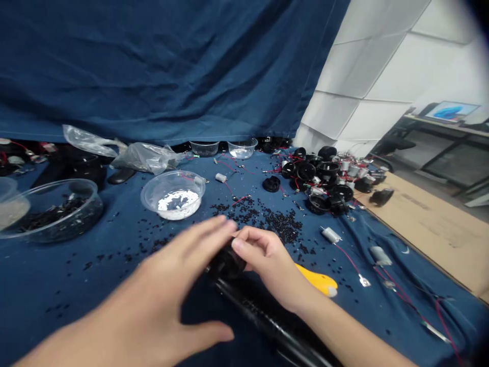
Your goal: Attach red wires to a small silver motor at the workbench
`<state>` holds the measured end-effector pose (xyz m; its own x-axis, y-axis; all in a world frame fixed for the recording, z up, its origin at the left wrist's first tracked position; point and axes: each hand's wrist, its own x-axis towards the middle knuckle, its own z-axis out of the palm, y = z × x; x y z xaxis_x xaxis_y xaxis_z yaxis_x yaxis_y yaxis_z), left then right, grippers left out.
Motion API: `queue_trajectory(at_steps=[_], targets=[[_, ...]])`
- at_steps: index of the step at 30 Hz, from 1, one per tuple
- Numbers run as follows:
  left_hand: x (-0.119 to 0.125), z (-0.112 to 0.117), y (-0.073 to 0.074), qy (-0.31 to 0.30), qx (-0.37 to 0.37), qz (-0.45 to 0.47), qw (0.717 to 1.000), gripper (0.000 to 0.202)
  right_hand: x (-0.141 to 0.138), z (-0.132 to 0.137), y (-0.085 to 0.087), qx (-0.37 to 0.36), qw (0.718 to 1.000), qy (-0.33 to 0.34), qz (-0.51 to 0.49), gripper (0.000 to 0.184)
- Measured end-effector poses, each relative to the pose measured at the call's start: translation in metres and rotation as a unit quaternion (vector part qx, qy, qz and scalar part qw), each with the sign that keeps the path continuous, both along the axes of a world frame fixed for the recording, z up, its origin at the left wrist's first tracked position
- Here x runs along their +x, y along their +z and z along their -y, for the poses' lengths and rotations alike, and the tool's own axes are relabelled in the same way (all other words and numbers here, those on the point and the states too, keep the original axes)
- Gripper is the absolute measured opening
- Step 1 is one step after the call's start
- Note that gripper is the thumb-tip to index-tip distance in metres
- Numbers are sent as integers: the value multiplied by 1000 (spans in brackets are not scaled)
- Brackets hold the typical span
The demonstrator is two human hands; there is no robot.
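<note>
In front of me lies a long, glossy black tube-like body (263,318), running toward the bottom right. At its far end is a round black plastic part (228,262). My left hand (168,275) is open, thumb apart from the fingers, beside and above that end; motion blurs it, and its fingertips come close to my right hand. My right hand (263,255) is closed in a pinch at the black part's edge; what lies between thumb and fingers is hidden. A yellow handle-like object (316,279) with a grey tip shows partly behind my right wrist.
Small black pieces (282,224) are scattered over the blue cloth. A clear bowl (173,178) holds white bits; another bowl (91,209) holds dark pieces. Black housings and wired motors (317,171) are heaped at right. A loose motor (330,234) lies near cardboard (431,224).
</note>
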<state>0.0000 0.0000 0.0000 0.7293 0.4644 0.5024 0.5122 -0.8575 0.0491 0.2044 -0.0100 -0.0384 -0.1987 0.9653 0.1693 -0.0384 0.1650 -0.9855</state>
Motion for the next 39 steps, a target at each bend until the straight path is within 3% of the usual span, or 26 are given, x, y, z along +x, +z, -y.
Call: queue_trajectory(at_steps=[2,4,5,6,7,8,10,13,15,19,23,27,30,33,36,39], targets=[[23,-2,-11,-36,1,-16,999,61,0,7,10,-4,1000,28,3,40],[35,-2,-20,-60,22,33,997,51,20,11,18,0,998,34,46,43],[36,0,-23,-64,23,65,996,48,38,10,20,8,991,18,130,41],[35,2,-25,-65,11,89,994,46,61,8,20,39,968,-77,235,36],[32,4,-27,-65,-8,108,992,43,87,3,18,70,916,-233,321,37],[29,6,-29,-67,-26,125,990,41,115,-3,14,73,877,-326,345,36],[25,12,-33,-88,-43,144,985,37,166,-19,4,62,825,-420,373,33],[23,16,-40,-128,-28,147,980,31,204,-44,-8,32,791,-451,411,30],[24,16,-43,-142,-33,141,979,29,202,-58,-7,45,800,-424,423,24],[24,15,-45,-129,-37,150,979,30,175,-76,11,89,811,-356,456,21],[22,15,-47,-133,-28,152,979,27,171,-101,23,89,771,-362,517,17],[22,14,-52,-144,-25,157,977,31,188,-134,22,54,705,-428,563,29],[21,13,-53,-138,-28,159,977,32,198,-151,20,15,677,-452,580,31],[21,11,-52,-134,-28,156,978,35,204,-149,21,-13,664,-466,584,27],[21,10,-52,-133,-34,154,978,36,209,-132,26,-25,653,-483,583,28],[21,11,-53,-137,-40,152,978,36,216,-107,27,-60,664,-455,590,26]])
